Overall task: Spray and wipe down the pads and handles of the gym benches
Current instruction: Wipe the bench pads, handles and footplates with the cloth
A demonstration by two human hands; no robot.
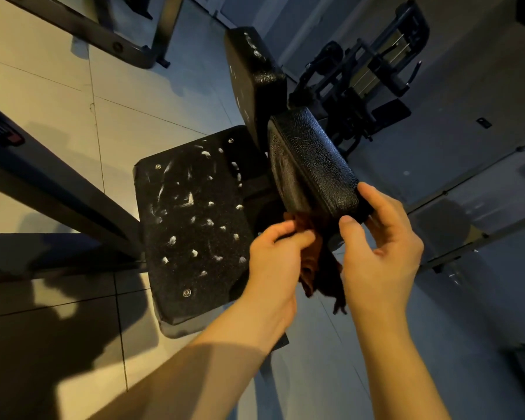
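Note:
A black textured pad [312, 165] of a gym bench stands at the centre. My right hand [379, 247] grips its near corner, thumb on the underside edge, fingers over the end. My left hand [273, 256] pinches a brown cloth [312, 268] that hangs down between both hands, just under the pad. To the left lies a flat black seat pad [194, 225] flecked with white foam spots. A further upright black pad [252, 77] behind carries white foam marks too. No spray bottle is in view.
A dark metal frame beam [58, 183] runs diagonally at the left over a tiled floor [43, 95]. Another frame [103, 31] crosses the top left. A weight machine [373, 74] stands behind at the upper right.

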